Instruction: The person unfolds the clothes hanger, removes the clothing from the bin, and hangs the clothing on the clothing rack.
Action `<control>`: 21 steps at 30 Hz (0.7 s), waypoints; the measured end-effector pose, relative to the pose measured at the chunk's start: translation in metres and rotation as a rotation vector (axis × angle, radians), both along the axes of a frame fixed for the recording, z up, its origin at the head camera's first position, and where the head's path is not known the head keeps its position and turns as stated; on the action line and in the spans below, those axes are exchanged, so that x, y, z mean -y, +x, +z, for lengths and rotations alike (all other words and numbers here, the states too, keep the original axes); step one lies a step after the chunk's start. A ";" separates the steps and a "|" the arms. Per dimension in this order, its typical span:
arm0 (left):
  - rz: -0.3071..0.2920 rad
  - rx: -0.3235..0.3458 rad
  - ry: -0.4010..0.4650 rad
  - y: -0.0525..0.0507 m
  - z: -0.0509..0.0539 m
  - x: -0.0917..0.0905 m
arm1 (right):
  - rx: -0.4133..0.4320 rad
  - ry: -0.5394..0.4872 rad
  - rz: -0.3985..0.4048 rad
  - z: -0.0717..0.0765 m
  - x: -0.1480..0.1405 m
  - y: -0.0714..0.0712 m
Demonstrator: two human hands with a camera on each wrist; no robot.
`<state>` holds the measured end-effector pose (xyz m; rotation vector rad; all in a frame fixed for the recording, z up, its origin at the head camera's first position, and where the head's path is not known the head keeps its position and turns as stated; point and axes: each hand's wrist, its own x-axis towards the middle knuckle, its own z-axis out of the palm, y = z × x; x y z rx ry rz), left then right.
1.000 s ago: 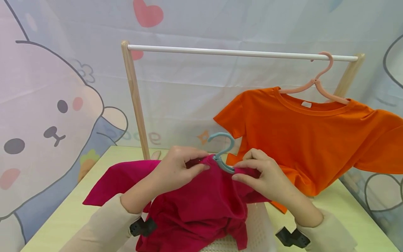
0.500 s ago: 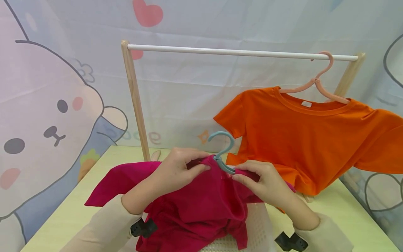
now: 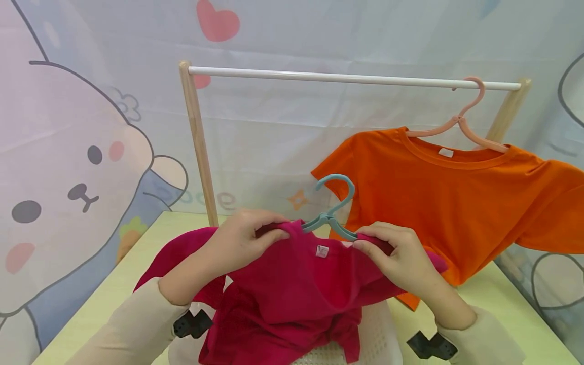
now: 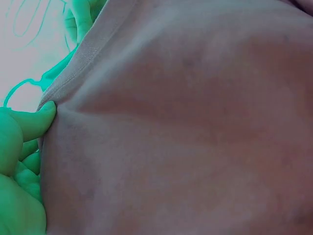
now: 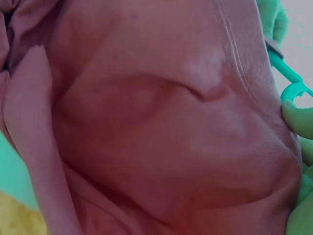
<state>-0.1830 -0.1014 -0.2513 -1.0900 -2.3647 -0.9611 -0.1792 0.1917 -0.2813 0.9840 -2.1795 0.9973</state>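
A magenta T-shirt point(image 3: 292, 299) hangs between both hands, its neckline facing me with a small white label inside. The light blue hanger point(image 3: 336, 223) sits in that neckline, hook upward, its arms running under the shoulders of the shirt. My left hand point(image 3: 232, 248) pinches the left shoulder near the collar between thumb and fingers. On the other side my right hand point(image 3: 401, 253) pinches the right shoulder fabric beside the hanger arm. In both wrist views the shirt cloth fills most of the picture, with a thumb point(image 4: 36, 122) pressing its edge in the left one.
Behind stands a rack with a white rail point(image 3: 319, 77) and wooden posts. An orange T-shirt point(image 3: 438, 203) hangs from it at the right on a pink hanger point(image 3: 472, 114). A white basket point(image 3: 380, 334) stands under the magenta shirt on the pale yellow table point(image 3: 114, 294).
Both hands have spread apart, the left one leftward, the right one rightward. The magenta neckline has opened out, showing the label, and the blue hanger has risen and turned to face me.
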 end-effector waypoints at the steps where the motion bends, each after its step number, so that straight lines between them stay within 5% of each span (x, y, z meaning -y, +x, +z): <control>1: 0.007 0.008 0.001 0.000 0.000 0.002 | 0.002 0.003 -0.012 0.002 -0.002 0.000; 12: 0.103 -0.049 -0.026 -0.002 0.001 0.028 | -0.006 0.001 -0.064 0.012 -0.021 0.001; 21: 0.144 -0.053 -0.071 -0.005 -0.010 0.041 | 0.032 0.022 -0.078 0.010 -0.029 -0.001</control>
